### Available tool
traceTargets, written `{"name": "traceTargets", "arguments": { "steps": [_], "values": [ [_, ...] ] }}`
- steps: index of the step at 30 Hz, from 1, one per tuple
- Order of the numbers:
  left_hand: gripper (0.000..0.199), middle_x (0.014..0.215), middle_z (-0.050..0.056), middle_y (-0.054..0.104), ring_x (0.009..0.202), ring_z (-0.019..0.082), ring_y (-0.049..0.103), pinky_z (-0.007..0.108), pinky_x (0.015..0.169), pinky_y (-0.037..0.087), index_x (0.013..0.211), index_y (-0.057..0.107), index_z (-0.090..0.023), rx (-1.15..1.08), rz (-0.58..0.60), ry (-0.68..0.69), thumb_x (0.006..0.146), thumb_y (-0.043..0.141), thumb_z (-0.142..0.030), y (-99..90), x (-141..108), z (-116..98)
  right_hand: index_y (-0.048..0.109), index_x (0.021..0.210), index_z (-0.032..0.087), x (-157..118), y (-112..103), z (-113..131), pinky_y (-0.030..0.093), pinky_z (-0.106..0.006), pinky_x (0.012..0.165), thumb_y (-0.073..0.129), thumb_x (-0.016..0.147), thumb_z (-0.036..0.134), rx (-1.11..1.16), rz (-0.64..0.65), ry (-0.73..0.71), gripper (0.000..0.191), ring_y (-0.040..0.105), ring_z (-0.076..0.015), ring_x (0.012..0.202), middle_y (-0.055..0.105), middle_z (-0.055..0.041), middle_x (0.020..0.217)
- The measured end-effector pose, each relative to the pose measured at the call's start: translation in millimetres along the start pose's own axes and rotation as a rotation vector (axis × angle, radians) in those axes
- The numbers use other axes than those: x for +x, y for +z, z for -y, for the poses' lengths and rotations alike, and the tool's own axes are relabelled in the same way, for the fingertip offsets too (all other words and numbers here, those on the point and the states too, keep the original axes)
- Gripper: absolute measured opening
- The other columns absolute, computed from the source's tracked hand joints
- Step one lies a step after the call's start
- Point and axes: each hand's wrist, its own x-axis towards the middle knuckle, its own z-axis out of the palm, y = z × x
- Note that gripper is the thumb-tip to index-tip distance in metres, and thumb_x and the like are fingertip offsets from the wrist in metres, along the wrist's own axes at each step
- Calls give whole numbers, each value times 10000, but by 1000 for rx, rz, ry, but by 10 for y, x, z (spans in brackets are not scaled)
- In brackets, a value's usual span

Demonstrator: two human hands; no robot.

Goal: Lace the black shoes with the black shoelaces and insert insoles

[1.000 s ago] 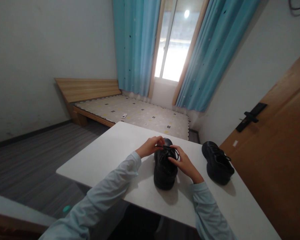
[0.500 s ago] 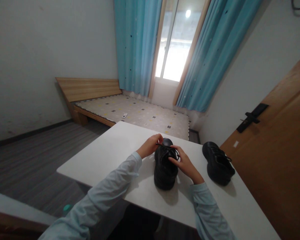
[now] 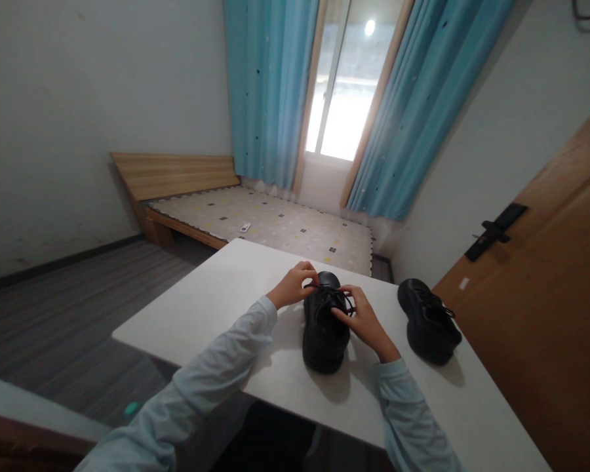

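A black lace-up shoe [image 3: 325, 337] stands upright on the white table [image 3: 216, 295], its toe pointing away from me. On its left side, my left hand [image 3: 295, 284] pinches a black shoelace [image 3: 319, 286] between thumb and fingertips. My right hand [image 3: 361, 318] is at the right of the shoe's opening, with the thumb by the tongue and the fingers curled at a lace loop. Whether those right fingers grip the lace firmly is hard to see. A second black shoe [image 3: 429, 324] rests farther right on the table, untouched.
Behind the table is a bed [image 3: 280, 219] with a small white object [image 3: 245, 227] on its mattress. A wooden door [image 3: 535, 275] with a black handle stands close to the table's right edge. Blue curtains [image 3: 270, 92] flank the window.
My left hand has shifted slightly, its fingers rounding more as they draw the lace at the shoe's left side. The right hand and both shoes have stayed nearly still.
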Motion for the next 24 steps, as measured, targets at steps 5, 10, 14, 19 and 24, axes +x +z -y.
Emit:
{"name": "traceTargets", "arguments": {
  "steps": [5, 10, 14, 19, 24],
  "values": [
    [125, 763, 26, 592, 740, 133, 539, 249, 719, 420, 739, 618, -120, -224, 172, -18, 773, 516, -183, -19, -7, -97, 585, 1028, 199, 17, -16, 0, 511, -333, 635, 682, 692, 427, -35, -103, 62, 417, 525, -173, 748, 506, -78, 1010],
    [392, 620, 15, 575, 578, 98, 501, 204, 563, 391, 734, 637, -93, -391, 221, -95, 860, 466, -423, -66, -25, -148, 652, 898, 180, 41, -71, 26, 452, -280, 562, 563, 783, 484, 130, -108, 157, 337, 517, -142, 629, 565, -47, 817],
    [511, 569, 19, 562, 502, 77, 467, 189, 498, 366, 687, 671, -87, -387, 219, -126, 883, 408, -479, -54, -26, -133, 659, 848, 158, 46, -96, 30, 322, -230, 421, 520, 805, 490, 306, -84, 257, 362, 430, -99, 461, 525, 9, 582],
    [327, 610, -6, 586, 564, 83, 499, 186, 552, 389, 764, 674, -125, -146, 82, -197, 867, 480, -367, 45, 4, -85, 643, 866, 140, 41, -77, 35, 238, -207, 372, 641, 710, 480, 393, -94, 317, 374, 406, -86, 402, 536, 24, 494],
    [181, 888, 42, 641, 773, 121, 578, 219, 687, 459, 920, 663, -159, -103, 56, -94, 826, 571, -283, 89, 14, -44, 633, 803, 154, 52, -43, 16, 270, -204, 371, 689, 661, 485, 405, -111, 300, 365, 424, -84, 436, 557, 14, 569]
  ]
}}
